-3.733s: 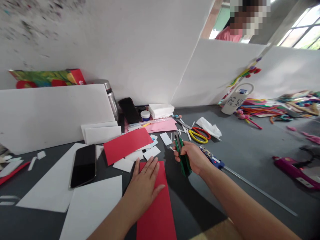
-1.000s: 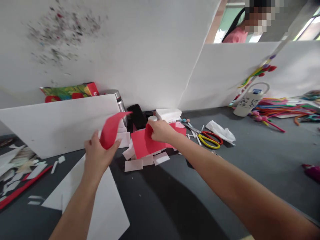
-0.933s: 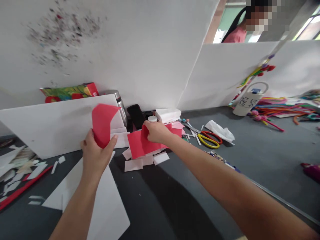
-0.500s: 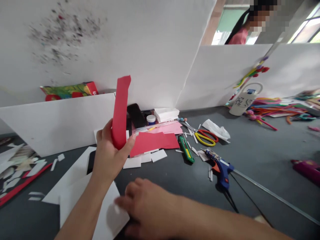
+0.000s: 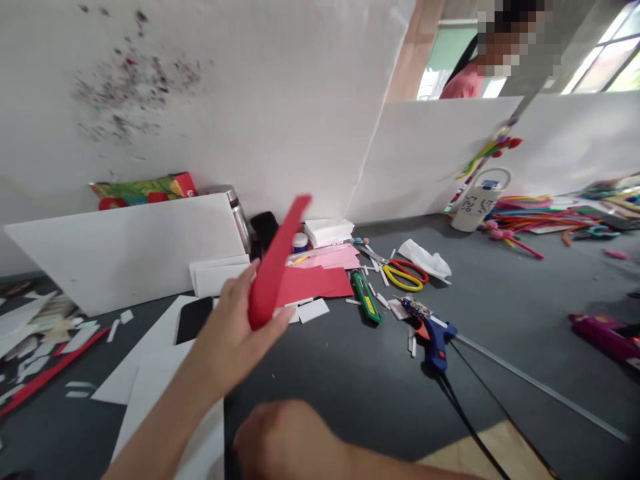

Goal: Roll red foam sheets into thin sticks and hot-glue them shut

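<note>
You are mid-way through handling a cut red paper strip (image 5: 274, 270), lifted off the tabletop (image 5: 500, 300) with nothing yet laid down.

On the left, white sheets (image 5: 145, 373) and a black phone (image 5: 194, 319) lie on the tabletop below your forearm. Your left hand (image 5: 235, 333) is raised above them, thumb and fingers pinched on the strip's lower end, so the strip slants up and to the right, in front of the flat red sheet (image 5: 313, 281).

At the bottom centre your right hand (image 5: 285, 443) sits low and close to the camera; it is blurred, so you cannot tell whether it holds anything.

Judging by this, the next move calls for that hand to meet the strip's free end.

To the right lie the green cutter (image 5: 367, 298), scissors (image 5: 405, 275) and blue glue gun (image 5: 433, 330), all untouched.
</note>
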Demonstrator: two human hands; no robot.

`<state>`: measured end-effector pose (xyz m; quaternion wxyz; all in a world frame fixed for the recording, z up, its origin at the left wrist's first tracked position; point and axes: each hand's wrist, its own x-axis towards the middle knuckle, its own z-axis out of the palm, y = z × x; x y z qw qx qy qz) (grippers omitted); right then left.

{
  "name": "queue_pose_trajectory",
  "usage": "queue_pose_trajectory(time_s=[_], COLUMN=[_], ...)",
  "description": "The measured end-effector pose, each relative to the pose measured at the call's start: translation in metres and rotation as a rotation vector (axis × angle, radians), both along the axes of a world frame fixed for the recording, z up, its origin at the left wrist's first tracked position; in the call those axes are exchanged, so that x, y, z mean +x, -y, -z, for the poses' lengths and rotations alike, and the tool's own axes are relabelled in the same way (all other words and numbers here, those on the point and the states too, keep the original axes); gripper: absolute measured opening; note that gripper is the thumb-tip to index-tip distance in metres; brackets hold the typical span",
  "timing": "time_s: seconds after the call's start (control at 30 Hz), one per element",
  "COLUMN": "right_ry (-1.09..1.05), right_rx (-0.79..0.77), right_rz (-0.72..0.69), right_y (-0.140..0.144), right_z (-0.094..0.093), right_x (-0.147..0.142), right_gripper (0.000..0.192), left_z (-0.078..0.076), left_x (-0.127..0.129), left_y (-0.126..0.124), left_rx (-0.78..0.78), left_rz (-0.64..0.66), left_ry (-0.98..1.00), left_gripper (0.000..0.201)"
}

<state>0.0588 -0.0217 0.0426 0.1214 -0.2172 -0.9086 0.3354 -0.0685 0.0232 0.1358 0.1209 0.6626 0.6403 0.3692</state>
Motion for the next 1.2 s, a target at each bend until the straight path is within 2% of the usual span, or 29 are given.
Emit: queue_pose_trajectory(time_s=[0.07, 0.13, 0.17, 0.2, 0.23, 0.3, 0.33, 0.37, 0.43, 0.5, 0.57, 0.67, 0.8, 1.1, 1.2], right_ry=[-0.297, -0.529, -0.605, -0.677, -0.758, -0.864, -0.892, -0.909, -0.913, -0.871, -0.791, -0.698, -0.649, -0.612, -0.607], right_rx=[-0.410, -0.840, -0.960, -0.995, -0.996, -1.011, -1.039, -1.069, -1.103, -1.071, -0.996, -0.852, -0.738, -0.691, -0.701], right_rz=[0.317, 0.420, 0.461, 0.543, 0.689, 0.886, 0.940, 0.963, 0.969, 0.957, 0.910, 0.795, 0.730, 0.640, 0.638], right_y=[-0.021, -0.042, -0.050, -0.056, -0.061, -0.065, -0.065, -0.064, -0.061, -0.056, -0.051, -0.045, -0.045, -0.046, -0.047], right_z=[-0.021, -0.038, -0.043, -0.045, -0.045, -0.037, -0.031, -0.025, -0.012, -0.003, 0.002, 0.005, 0.010, 0.023, 0.024], right_x=[0.032, 0.055, 0.062, 0.065, 0.066, 0.062, 0.059, 0.057, 0.054, 0.052, 0.050, 0.046, 0.044, 0.046, 0.047], right_gripper=[0.021, 0.035, 0.039, 0.041, 0.043, 0.044, 0.045, 0.046, 0.049, 0.050, 0.047, 0.035, 0.029, 0.030, 0.031], left_z=[0.025, 0.050, 0.060, 0.067, 0.072, 0.073, 0.070, 0.066, 0.056, 0.051, 0.055, 0.068, 0.081, 0.073, 0.070], left_x=[0.011, 0.024, 0.029, 0.033, 0.034, 0.025, 0.015, 0.001, -0.033, -0.068, -0.096, -0.119, -0.126, -0.131, -0.134], left_y=[0.009, 0.017, 0.020, 0.021, 0.022, 0.020, 0.017, 0.012, 0.002, -0.010, -0.019, -0.029, -0.037, -0.038, -0.035], left_rx=[-0.106, -0.197, -0.211, -0.207, -0.213, -0.260, -0.292, -0.304, -0.285, -0.386, -0.552, -0.697, -0.724, -0.618, -0.470], left_rz=[-0.016, -0.034, -0.008, 0.017, 0.077, 0.207, 0.255, 0.216, -0.125, -0.433, -0.561, -0.537, -0.543, -0.553, -0.516], left_ry=[-0.104, -0.174, -0.216, -0.256, -0.281, -0.312, -0.339, -0.363, -0.469, -0.622, -0.631, -0.518, -0.479, -0.480, -0.489], left_gripper=[0.084, 0.085, 0.088, 0.091, 0.095, 0.111, 0.114, 0.110, 0.100, 0.106, 0.118, 0.114, 0.107, 0.107, 0.106])
